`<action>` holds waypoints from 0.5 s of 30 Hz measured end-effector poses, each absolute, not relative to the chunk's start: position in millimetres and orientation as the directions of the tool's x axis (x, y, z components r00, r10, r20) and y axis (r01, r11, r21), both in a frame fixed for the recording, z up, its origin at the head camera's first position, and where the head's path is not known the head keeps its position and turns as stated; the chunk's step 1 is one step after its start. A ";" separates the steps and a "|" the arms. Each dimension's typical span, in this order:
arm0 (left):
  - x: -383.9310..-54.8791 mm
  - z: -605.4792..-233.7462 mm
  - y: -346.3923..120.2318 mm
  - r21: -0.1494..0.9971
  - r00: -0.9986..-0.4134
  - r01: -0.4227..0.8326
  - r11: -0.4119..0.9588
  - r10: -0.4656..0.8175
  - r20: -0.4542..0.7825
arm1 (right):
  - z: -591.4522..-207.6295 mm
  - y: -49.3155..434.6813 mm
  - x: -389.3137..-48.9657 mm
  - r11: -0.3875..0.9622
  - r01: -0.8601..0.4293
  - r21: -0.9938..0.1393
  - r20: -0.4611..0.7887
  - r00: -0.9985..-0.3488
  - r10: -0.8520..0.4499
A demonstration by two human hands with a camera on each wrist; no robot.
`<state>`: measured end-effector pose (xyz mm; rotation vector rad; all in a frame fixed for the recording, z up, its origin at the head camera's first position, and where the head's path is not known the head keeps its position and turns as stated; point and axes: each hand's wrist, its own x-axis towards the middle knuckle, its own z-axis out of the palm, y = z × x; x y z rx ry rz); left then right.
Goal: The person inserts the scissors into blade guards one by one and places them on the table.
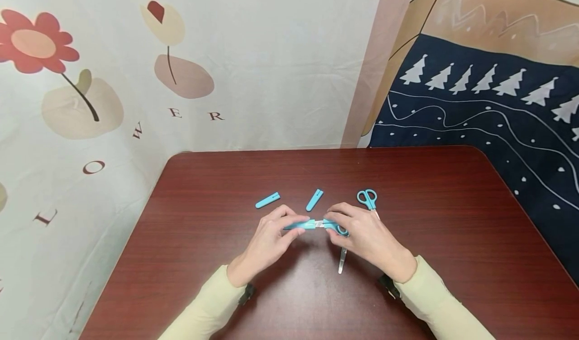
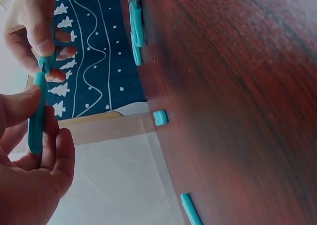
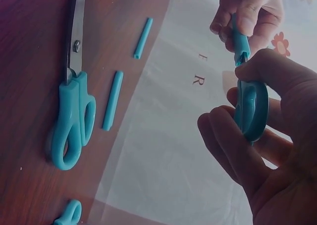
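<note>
My left hand (image 1: 270, 232) pinches a light-blue blade cover (image 1: 302, 224) between thumb and fingers. The right hand (image 1: 368, 237) grips the blue handles of a pair of scissors (image 3: 252, 106), its thumb near the blade end. The cover sits over the blades' far part, and a short strip of bare metal shows between cover and handles. Both hands hold these above the table, tips toward the left. In the left wrist view the cover (image 2: 36, 116) lies along the left fingers.
Two more blue covers (image 1: 268, 200) (image 1: 314, 200) lie on the brown table (image 1: 194, 259) beyond the hands. Blue-handled scissors (image 1: 367, 198) lie behind the right hand. Another scissor blade (image 1: 342, 260) shows below that hand. Printed cloth (image 1: 280, 79) hangs behind the table.
</note>
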<state>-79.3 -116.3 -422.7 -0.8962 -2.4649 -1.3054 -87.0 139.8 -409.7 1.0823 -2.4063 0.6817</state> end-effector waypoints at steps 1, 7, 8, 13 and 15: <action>-79.5 -423.3 -116.5 0.676 -0.788 0.609 0.415 0.417 0.453 | -409.8 139.8 -86.8 0.578 -0.773 -0.263 0.548 -0.613 -0.570; -80.7 -426.2 -116.5 0.671 -0.759 0.643 0.368 0.418 0.499 | -409.8 140.1 -86.2 0.567 -0.782 -0.256 0.559 -0.599 -0.573; -80.9 -426.4 -116.3 0.669 -0.755 0.648 0.363 0.417 0.505 | -409.7 140.2 -86.1 0.566 -0.784 -0.255 0.560 -0.597 -0.574; -81.4 -427.1 -114.8 0.667 -0.744 0.661 0.344 0.417 0.522 | -409.9 140.5 -85.5 0.565 -0.787 -0.249 0.566 -0.592 -0.574; -81.6 -427.6 -114.4 0.669 -0.743 0.661 0.339 0.416 0.524 | -410.3 140.5 -85.3 0.564 -0.788 -0.247 0.571 -0.588 -0.573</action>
